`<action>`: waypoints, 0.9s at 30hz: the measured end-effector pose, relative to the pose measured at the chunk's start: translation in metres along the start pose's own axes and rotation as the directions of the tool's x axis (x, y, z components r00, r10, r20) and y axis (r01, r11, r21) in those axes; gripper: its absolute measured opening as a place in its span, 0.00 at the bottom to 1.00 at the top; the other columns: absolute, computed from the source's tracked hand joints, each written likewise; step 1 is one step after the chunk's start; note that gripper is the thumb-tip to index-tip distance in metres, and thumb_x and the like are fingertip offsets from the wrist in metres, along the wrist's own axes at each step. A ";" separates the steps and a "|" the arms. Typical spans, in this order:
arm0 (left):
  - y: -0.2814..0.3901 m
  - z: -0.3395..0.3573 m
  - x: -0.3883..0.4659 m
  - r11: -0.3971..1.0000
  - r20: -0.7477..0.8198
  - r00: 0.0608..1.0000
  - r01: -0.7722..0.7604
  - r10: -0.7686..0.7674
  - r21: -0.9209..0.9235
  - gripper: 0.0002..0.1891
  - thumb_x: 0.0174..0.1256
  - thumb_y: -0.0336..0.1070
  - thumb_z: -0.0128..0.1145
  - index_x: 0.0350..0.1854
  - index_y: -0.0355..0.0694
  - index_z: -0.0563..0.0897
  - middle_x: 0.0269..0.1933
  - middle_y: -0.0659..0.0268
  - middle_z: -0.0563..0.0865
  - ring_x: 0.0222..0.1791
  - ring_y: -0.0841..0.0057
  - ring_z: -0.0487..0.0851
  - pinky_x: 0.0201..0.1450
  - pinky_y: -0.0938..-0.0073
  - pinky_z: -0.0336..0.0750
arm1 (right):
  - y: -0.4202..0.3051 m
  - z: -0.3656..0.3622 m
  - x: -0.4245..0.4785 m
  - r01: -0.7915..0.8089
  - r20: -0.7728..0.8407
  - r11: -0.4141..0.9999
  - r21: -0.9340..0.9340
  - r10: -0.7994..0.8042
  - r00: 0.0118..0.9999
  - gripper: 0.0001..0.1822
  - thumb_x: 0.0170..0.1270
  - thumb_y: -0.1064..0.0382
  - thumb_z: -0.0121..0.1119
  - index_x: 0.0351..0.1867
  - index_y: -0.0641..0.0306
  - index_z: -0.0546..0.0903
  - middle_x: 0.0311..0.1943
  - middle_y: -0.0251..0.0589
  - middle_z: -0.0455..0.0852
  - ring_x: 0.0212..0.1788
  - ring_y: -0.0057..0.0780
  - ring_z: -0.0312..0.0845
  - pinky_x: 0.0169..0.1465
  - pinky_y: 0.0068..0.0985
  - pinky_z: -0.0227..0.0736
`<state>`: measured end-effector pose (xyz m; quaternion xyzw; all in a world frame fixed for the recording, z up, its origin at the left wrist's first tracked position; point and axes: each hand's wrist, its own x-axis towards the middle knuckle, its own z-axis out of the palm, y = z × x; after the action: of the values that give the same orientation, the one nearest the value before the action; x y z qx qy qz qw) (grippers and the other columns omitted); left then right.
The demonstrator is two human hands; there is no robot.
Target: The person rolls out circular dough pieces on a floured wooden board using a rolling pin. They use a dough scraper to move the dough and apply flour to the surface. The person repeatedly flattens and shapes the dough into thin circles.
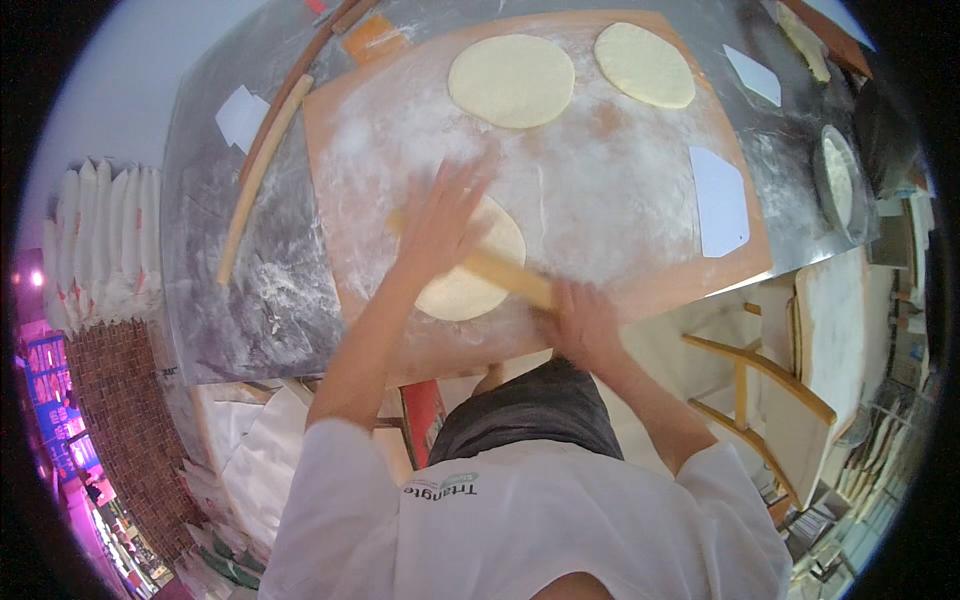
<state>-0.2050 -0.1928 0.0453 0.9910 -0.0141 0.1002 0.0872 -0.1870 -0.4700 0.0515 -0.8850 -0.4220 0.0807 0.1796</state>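
A wooden rolling pin [510, 276] lies slantwise across a round sheet of dough [465, 296] on the floured board [600, 202]. My left hand [442, 221] is flat over the upper left part of the pin, fingers spread and blurred. At the pin's lower right end, my right hand [581, 322] is closed around it, also blurred. Part of the dough is hidden under the pin and my left hand. Toward the board's far side lie a larger dough round [512, 81] and a smaller oval one [645, 66].
A white dough scraper [720, 202] lies at the board's right. On the metal table [210, 330], a slim rolling pin [262, 180] and more scrapers [241, 118] sit left. A bowl of flour [838, 180] stands right, above a wooden chair [780, 375]. Stacked white sacks [105, 232] are beyond the left edge.
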 end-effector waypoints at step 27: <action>0.026 -0.032 -0.173 0.730 0.096 0.727 0.660 -0.680 0.176 0.31 0.68 0.43 0.50 0.73 0.43 0.62 0.74 0.54 0.63 0.76 0.54 0.54 0.75 0.40 0.43 | 0.015 -0.011 0.189 0.625 0.085 0.780 0.005 -0.623 0.777 0.32 0.61 0.47 0.59 0.66 0.54 0.71 0.67 0.49 0.66 0.70 0.51 0.59 0.68 0.58 0.55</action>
<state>-0.3817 -0.2113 0.0456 0.9371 0.3449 -0.0141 0.0517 -0.0541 -0.3346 0.0574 -0.6932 -0.6991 0.0477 0.1684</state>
